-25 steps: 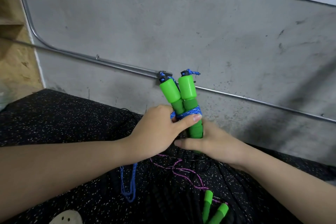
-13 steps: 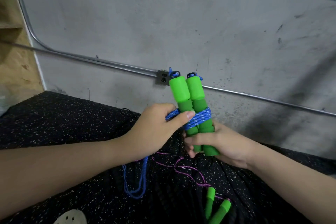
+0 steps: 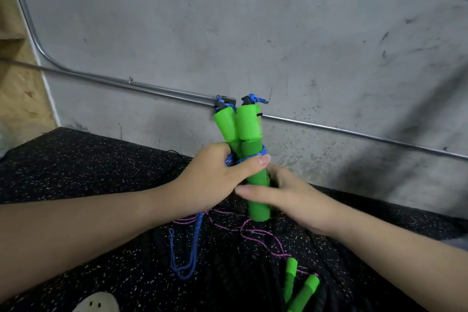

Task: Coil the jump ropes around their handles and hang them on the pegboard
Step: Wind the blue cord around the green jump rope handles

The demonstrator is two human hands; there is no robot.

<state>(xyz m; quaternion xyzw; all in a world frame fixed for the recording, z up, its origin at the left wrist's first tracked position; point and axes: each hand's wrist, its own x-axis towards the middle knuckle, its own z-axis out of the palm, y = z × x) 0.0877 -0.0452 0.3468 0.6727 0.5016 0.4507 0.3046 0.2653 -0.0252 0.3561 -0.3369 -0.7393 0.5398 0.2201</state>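
Note:
Two green foam handles (image 3: 245, 126) of a blue jump rope stand upright side by side above the black speckled mat (image 3: 76, 172). My right hand (image 3: 291, 197) grips their lower half, thumb lying across the front. My left hand (image 3: 210, 180) pinches the blue rope (image 3: 260, 153) where it wraps round the handles, thumb pressed on the coil. The loose blue rope tail (image 3: 188, 248) hangs down to the mat. A second jump rope with green handles (image 3: 296, 286) and a pink cord (image 3: 255, 233) lies on the mat below.
A grey concrete wall (image 3: 253, 33) with a metal conduit (image 3: 101, 78) runs behind the mat. Wooden boards (image 3: 17, 71) stand at the left. A white perforated shoe tip (image 3: 97, 303) shows at the bottom edge.
My left hand swung round the handles with the blue rope and came back to the front. The handles shifted slightly left and the hanging tail shortened.

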